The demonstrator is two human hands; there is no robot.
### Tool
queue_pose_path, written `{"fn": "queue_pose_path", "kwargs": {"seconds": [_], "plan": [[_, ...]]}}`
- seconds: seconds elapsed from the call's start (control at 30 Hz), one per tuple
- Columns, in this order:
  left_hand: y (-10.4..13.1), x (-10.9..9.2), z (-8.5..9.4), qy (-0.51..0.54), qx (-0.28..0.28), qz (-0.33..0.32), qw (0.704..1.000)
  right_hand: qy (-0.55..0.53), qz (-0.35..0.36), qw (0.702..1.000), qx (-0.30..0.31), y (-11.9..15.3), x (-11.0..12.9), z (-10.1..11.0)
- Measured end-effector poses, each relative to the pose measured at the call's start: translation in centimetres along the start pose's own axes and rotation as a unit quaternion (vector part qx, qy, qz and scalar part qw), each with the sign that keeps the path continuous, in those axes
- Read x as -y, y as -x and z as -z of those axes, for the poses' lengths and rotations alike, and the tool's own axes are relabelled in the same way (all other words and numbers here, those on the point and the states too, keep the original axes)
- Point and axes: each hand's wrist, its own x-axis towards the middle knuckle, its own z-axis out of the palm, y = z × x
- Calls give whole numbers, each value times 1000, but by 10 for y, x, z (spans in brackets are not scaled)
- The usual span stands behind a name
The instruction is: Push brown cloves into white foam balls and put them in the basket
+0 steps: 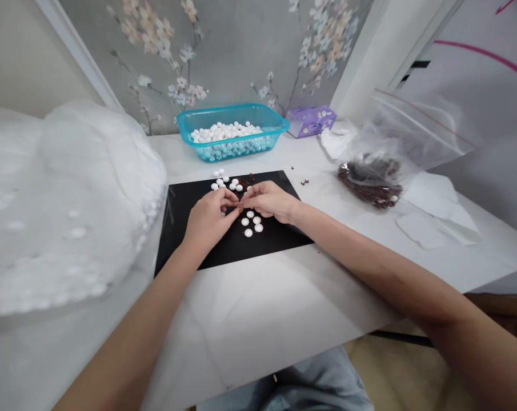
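My left hand (212,218) and my right hand (270,202) meet fingertip to fingertip over a black mat (224,254). Both are closed in a pinch, and whatever lies between the fingers is too small and covered to make out. Just below my right hand several round white pieces (248,232) lie on the mat, some with small dark brown bits at their edges. Beyond my fingers is another group of white pieces (220,182), beside a little heap of dark brown bits (245,184) that my right hand partly covers.
At the back stands a blue plastic basket (187,137) holding many white pieces, with a purple tissue pack (312,121) beside it. A large translucent bag of white pieces (69,211) fills the left side. On the right lies a clear zip bag of brown bits (372,180) near white paper (444,208).
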Motion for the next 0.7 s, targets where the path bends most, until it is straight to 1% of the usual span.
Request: {"fn": "queue_pose_path", "kwargs": {"seconds": [0.1, 0.23, 0.33, 0.4, 0.47, 0.57, 0.7], "plan": [[0, 0, 0, -10, -1, -1, 1000, -11, -11, 1000, 2, 1, 2, -1], [0, -1, 2, -25, 4, -9, 1000, -14, -3, 1000, -13, 4, 1, -1], [1, -4, 4, -49, 4, -6, 999, 10, 16, 999, -28, 4, -3, -3], [2, -6, 4, -76, 2, 0, 997, 32, 37, 998, -30, 4, -6, -3], [2, -8, 5, -103, -1, 5, 995, 32, 50, 998, -28, 4, -8, -2], [2, -8, 5, -128, -11, 8, 992, -24, 42, 999, -9, 5, -8, 2], [3, -9, 5, -148, -26, 7, 989, -91, 32, 994, 42, 6, -5, 8]]}}
